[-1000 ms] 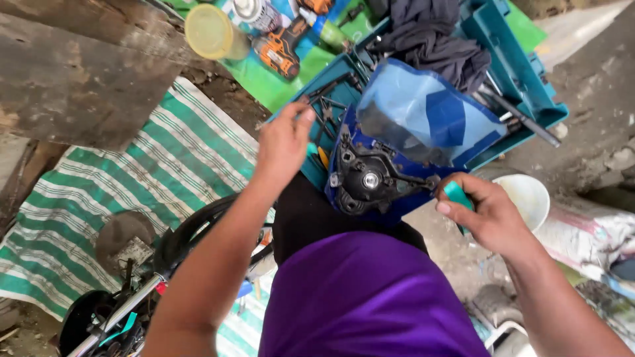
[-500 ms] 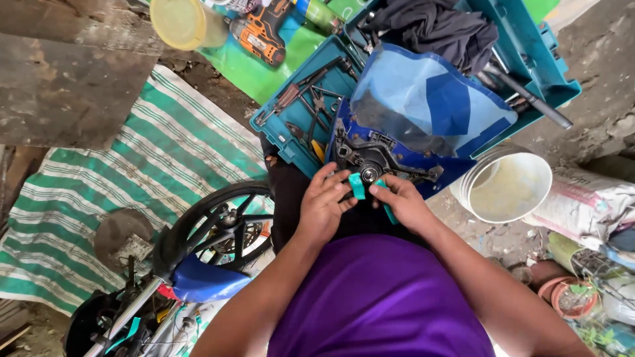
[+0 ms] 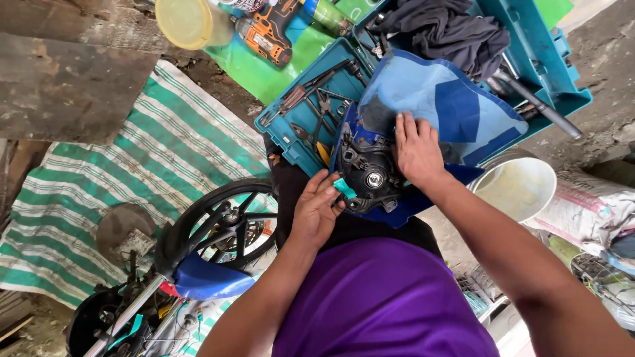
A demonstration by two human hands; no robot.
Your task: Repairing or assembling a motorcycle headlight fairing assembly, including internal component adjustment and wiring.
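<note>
The blue plastic motorcycle headlight cowl with its black lamp housing lies on the person's lap, its front end leaning against the open teal plastic tool case. The right hand lies flat on the cowl, fingers spread and pressed down, so it steadies the part and grips nothing. The left hand pinches a small teal-handled tool between thumb and fingertips, with its tip at the edge of the black housing, just beside the round metal fitting.

It seems the step is to work a fastener on the back of the housing. To do it well, I think the tool must sit straight in the fastener, and the right hand should keep firm pressure so the cowl does not rock on the lap. The thin blue plastic may crack if it is twisted. The black front wheel of the motorcycle stands near the left knee.
</note>
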